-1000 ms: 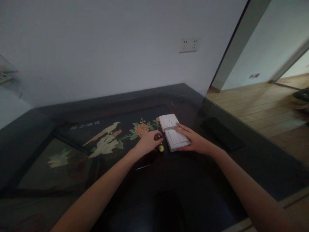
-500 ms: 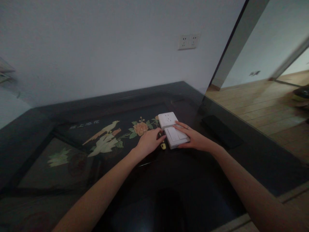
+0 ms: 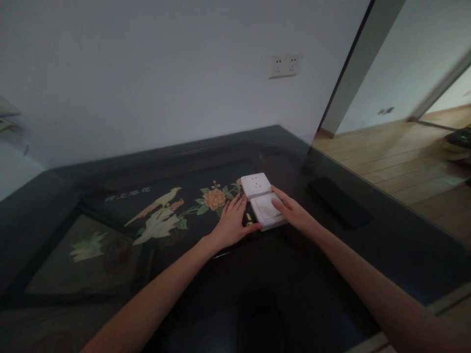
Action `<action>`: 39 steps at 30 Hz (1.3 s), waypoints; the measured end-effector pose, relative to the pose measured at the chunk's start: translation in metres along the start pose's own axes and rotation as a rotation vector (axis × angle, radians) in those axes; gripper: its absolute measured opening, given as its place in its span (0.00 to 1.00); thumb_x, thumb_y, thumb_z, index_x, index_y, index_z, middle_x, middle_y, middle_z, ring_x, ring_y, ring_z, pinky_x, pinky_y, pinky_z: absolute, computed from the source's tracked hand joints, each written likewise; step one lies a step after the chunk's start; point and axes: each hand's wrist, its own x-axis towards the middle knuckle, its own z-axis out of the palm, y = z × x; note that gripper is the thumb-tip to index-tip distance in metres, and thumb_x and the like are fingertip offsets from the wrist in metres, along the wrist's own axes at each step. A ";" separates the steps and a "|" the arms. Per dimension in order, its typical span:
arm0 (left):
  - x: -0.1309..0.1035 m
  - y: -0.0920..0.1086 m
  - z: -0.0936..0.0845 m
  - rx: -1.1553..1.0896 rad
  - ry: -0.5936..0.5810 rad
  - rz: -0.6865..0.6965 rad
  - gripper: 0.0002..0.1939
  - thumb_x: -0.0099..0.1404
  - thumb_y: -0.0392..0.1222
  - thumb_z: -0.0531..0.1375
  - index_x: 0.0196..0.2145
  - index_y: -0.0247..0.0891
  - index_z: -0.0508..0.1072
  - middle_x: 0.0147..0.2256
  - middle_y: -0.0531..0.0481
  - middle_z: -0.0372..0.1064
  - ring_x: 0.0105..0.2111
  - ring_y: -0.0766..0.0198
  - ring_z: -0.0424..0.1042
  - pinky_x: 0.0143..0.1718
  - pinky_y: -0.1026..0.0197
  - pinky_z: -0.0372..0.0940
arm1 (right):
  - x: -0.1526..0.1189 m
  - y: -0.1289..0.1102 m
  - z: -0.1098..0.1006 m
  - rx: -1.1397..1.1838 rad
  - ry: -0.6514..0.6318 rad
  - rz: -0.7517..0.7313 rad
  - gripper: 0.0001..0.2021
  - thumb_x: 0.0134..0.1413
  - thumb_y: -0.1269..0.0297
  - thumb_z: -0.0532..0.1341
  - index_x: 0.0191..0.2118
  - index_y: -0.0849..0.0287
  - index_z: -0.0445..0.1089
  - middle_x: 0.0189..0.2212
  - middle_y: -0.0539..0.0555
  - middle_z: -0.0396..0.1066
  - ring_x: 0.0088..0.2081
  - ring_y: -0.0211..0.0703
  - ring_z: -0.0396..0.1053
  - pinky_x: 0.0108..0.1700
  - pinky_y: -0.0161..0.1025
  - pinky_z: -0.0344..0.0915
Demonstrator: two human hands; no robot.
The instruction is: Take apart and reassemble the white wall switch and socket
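A white wall switch [image 3: 265, 206] with wide rocker plates lies on the glossy black table, directly in front of a white wall socket [image 3: 256, 184]. The two sit edge to edge. My right hand [image 3: 294, 212] grips the switch from its right side, thumb on the top face and fingers along the far right edge. My left hand [image 3: 231, 223] rests on the table to the left, fingers stretched out and thumb reaching the switch's near left corner. Between that hand and the switch shows a small yellow inlay mark [image 3: 249, 216].
The black table [image 3: 206, 304] carries an inlay of birds and a flower [image 3: 214, 199]. A dark flat object [image 3: 338, 201] lies at the right. Behind stands a pale wall with a double socket [image 3: 285, 65]; wooden floor [image 3: 382, 152] shows beyond the table's right edge.
My left hand has opened, its curled fingers now stretched out and its thumb at the switch's corner. My right thumb has moved onto the switch's top face. Switch and socket are nearly in place.
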 end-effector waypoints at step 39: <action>-0.016 0.021 0.003 0.012 0.113 0.184 0.34 0.70 0.52 0.55 0.67 0.36 0.49 0.68 0.38 0.47 0.69 0.53 0.44 0.69 0.46 0.45 | -0.007 -0.013 -0.021 0.157 -0.014 -0.001 0.20 0.51 0.57 0.65 0.51 0.52 0.74 0.60 0.55 0.66 0.60 0.57 0.64 0.64 0.59 0.58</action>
